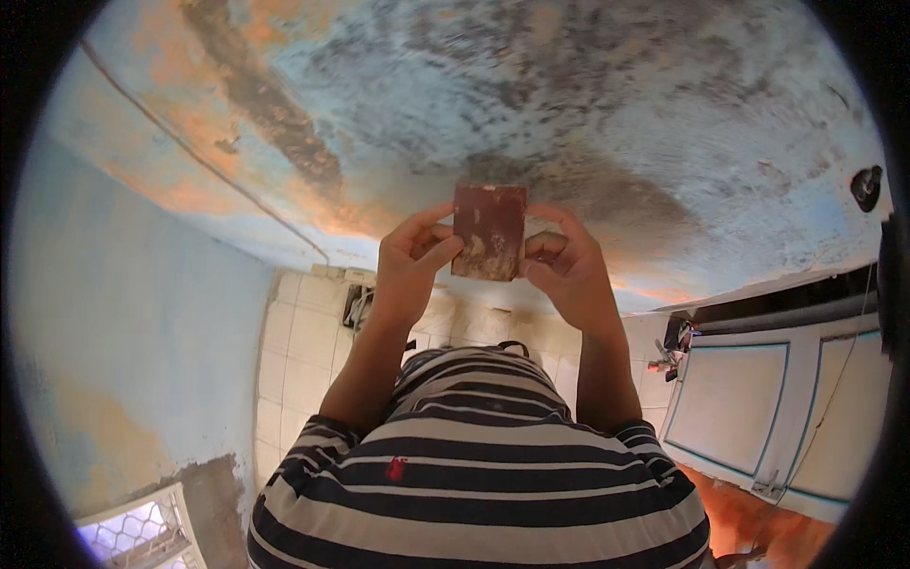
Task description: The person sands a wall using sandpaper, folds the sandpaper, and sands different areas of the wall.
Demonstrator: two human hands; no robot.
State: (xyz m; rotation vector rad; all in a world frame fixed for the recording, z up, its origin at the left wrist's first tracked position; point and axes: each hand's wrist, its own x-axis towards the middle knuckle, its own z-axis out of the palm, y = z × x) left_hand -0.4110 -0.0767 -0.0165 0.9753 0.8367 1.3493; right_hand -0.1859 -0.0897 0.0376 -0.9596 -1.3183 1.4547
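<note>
Far to the left of and below a dark red square piece (488,228), a lattice window (142,529) sits in a pale blue side wall (133,313). Above and left of the piece, a thin cable (204,156) runs slantwise. The person's left hand (412,258) is closed on the piece's left edge, thumb on its near face and index finger reaching the upper part. The piece itself is between the two hands, worn brown along its lower part, in front of a blue, orange and grey patchy wall (455,85); whether it touches that wall cannot be told. Below it is a striped shirt (474,465). The right hand (572,273) pinches the piece's right edge, index finger high and thumb low. Farther right and below the piece stands a white panelled door (728,403) with blue trim; farther right and slightly above it, a black fixture (865,189).
</note>
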